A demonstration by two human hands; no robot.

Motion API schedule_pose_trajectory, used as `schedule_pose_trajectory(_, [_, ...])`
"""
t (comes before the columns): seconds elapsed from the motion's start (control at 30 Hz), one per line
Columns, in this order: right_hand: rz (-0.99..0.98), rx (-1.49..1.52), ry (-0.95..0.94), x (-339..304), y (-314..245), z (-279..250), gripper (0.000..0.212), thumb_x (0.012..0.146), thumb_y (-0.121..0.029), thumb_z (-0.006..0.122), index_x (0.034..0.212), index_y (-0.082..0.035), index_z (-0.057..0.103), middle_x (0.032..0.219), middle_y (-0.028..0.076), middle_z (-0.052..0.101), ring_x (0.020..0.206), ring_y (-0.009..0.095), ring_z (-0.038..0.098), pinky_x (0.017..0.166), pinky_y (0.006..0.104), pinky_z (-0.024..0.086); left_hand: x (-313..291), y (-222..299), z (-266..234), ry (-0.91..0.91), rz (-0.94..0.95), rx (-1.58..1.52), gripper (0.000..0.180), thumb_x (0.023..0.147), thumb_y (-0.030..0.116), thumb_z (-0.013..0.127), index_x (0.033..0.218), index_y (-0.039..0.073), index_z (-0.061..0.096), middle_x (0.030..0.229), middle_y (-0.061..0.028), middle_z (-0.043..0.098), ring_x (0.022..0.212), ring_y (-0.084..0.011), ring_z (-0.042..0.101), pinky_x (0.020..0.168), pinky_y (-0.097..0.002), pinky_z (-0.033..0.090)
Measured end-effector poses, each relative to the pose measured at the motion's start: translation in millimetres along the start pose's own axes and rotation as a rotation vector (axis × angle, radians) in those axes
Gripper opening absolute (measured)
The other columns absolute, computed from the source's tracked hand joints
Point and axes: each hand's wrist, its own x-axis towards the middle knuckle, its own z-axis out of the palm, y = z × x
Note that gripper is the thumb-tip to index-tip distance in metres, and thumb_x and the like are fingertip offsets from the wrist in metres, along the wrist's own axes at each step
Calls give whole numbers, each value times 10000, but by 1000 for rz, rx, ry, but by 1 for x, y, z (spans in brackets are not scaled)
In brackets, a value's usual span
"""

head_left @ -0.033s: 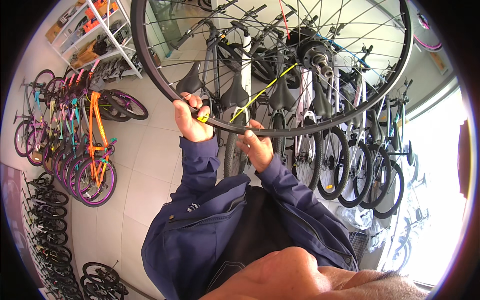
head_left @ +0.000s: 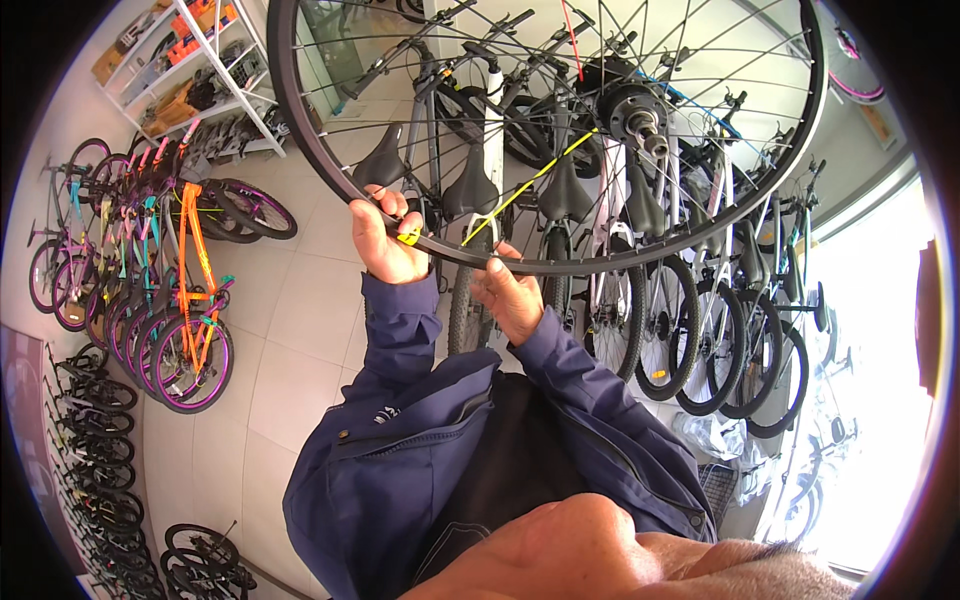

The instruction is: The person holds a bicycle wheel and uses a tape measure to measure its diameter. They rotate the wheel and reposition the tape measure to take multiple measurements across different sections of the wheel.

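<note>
A bare bicycle wheel (head_left: 640,258) with a black rim and no tyre is held up before me. Most spokes are black; a yellow spoke (head_left: 530,186), a red one and a blue one stand out. Its black hub (head_left: 632,115) shows a silver axle end. My left hand (head_left: 386,240) is closed at the near left of the rim, fingers around a small yellow spoke wrench (head_left: 409,237) against its inner side. Just right of it, my right hand (head_left: 512,292) pinches the rim between thumb and fingers, near the yellow spoke's outer end. The fingertips behind the rim are partly hidden.
Beyond the wheel stands a row of parked bicycles (head_left: 560,200). Colourful bicycles, one with an orange frame (head_left: 192,250), stand at the left below a white shelf unit (head_left: 215,75). More dark bicycles (head_left: 105,460) line the lower left. A bright window (head_left: 870,370) is at the right.
The wheel has shifted very slightly to the right, and my left hand with the yellow wrench has moved with it. My right hand has slid slightly left along the rim.
</note>
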Motion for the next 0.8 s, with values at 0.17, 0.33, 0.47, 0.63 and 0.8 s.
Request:
schedule_pose_trajectory(0.17, [142,-16,-123,-6,3,10,422,938,-284,646,1271,-85,480,994,27,606,847,125,609,762,300,531,-4,1,0,-14,9,26,405,916,456,621,1047,85,528,857,11,468,786,-86,405,558,-183,374])
schedule_pose_trajectory(0.33, [275,-240,-380,-21,-6,-9,366,974,-317,576,1219,-48,541,972,34,603,821,118,598,756,274,513,-10,5,0,-35,24,96,426,917,459,623,1056,70,521,859,7,465,796,-98,400,565,-182,370])
schedule_pose_trajectory(0.47, [302,-291,-411,-27,-24,-62,562,931,-405,612,1343,-52,465,1116,66,605,959,158,602,848,323,499,-14,8,-4,-40,21,129,417,925,443,620,1072,66,522,861,6,466,796,-104,393,570,-195,367])
schedule_pose_trajectory(0.63, [-122,-75,6,-17,-71,-134,649,887,-605,559,1330,-136,481,1219,73,588,1104,239,568,939,437,457,-16,15,-20,19,39,196,365,962,396,577,939,37,517,822,-35,492,682,-101,427,512,-211,357])
schedule_pose_trajectory(0.8, [-420,170,92,-30,-123,-169,676,895,-671,473,1192,-73,573,1165,83,607,1058,249,567,951,442,440,-21,12,-38,-4,-82,274,403,936,449,604,1053,70,532,836,10,465,765,-82,418,554,-197,363])
